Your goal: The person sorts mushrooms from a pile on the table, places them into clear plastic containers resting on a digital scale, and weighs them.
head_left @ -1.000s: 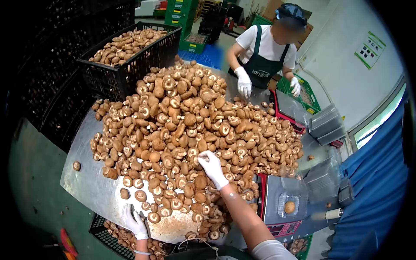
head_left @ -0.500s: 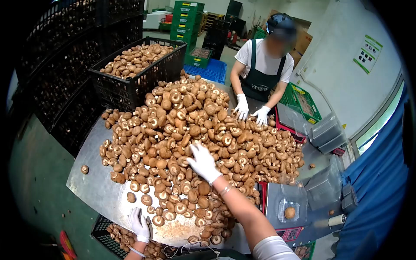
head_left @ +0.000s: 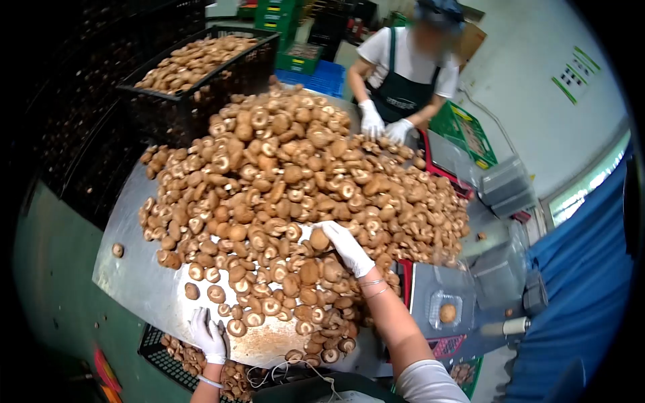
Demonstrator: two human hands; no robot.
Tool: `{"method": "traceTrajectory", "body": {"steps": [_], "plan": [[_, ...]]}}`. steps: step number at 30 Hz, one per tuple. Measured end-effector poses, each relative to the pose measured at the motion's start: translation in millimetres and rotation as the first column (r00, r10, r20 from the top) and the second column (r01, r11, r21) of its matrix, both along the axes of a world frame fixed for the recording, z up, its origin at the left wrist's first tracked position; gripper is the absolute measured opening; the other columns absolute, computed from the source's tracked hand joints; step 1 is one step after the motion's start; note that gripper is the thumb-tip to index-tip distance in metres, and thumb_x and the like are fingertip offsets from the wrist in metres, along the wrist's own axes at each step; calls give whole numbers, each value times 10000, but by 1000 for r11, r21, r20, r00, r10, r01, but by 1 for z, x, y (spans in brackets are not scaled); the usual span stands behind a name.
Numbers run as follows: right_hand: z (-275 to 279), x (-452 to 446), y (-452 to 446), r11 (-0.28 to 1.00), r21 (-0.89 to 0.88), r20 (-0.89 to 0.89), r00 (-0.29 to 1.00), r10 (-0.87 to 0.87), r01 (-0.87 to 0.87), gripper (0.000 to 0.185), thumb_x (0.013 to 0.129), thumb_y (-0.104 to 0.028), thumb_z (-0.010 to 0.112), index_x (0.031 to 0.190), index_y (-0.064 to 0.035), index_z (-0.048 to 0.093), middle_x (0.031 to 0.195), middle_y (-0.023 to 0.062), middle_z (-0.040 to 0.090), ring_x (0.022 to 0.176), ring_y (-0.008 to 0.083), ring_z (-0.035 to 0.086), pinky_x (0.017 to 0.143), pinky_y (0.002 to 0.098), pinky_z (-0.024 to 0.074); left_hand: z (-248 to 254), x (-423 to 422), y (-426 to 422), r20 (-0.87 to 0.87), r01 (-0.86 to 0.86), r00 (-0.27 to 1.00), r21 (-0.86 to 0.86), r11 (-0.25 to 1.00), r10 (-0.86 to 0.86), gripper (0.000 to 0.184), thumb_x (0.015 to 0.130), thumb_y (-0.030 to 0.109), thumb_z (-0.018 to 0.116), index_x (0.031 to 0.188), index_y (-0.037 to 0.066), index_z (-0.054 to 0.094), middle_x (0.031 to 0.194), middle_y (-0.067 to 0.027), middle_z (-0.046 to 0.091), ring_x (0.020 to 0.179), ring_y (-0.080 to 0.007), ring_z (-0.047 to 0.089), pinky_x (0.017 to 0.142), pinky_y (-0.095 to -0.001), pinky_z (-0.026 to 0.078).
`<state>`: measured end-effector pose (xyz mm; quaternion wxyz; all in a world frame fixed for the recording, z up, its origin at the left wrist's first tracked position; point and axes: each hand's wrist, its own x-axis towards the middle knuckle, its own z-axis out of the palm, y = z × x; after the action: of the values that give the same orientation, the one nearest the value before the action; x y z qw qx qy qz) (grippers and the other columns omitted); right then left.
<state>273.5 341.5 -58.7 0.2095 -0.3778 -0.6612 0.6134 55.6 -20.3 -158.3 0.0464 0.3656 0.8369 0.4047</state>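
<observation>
The right grip [head_left: 345, 247] seems to pinch one brown mushroom [head_left: 318, 239] in the heap [head_left: 269, 178] on the metal surface [head_left: 126, 232]; in my judgement, the cap should be held lightly by its sides and lifted straight, to avoid bruising. The left grip [head_left: 207, 340], with fingers apart and nothing visible inside, is at the near edge. Farther away, the pale lettering on the co-worker's dark apron [head_left: 393, 86] and the wall poster [head_left: 576, 74] are too unclear to read.

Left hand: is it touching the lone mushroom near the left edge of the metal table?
Apart. The head view shows a wide stretch of bare metal table between the left hand and the lone mushroom.
</observation>
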Motion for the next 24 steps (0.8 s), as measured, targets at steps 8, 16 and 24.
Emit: {"method": "traceTrajectory", "body": {"steps": [8, 16, 24], "plan": [[-5, 25, -59, 871, -459, -466, 787, -404, 176, 513, 1000, -446, 336, 1295, -46, 464, 1252, 67, 540, 1142, 173, 528, 961, 374, 444, -9, -3, 0, -4, 8, 1000, 51, 999, -8, 357, 937, 188, 446, 1194, -49, 520, 1248, -215, 501, 1190, -366, 440, 1036, -451, 305], [-16, 29, -99, 645, -751, -595, 568, -568, -142, 447, 990, -341, 425, 1315, -34, 413, 1287, 130, 513, 1159, 269, 525, 990, 428, 455, 12, 19, 16, -160, -5, 986, 205, 979, 39, 325, 911, 90, 511, 1216, -22, 528, 1312, -188, 472, 1248, -310, 419, 1071, -406, 304], [20, 30, -147, 848, -527, -481, 844, -238, -61, 401, 997, -308, 424, 1342, -104, 432, 1333, 45, 476, 1206, 169, 475, 961, 383, 452, 141, 115, 117, 3, 513, 847, 260, 818, -532, 636, 767, 156, 688, 1347, 55, 447, 1419, -205, 370, 1310, -370, 346, 1092, -417, 284]]}}
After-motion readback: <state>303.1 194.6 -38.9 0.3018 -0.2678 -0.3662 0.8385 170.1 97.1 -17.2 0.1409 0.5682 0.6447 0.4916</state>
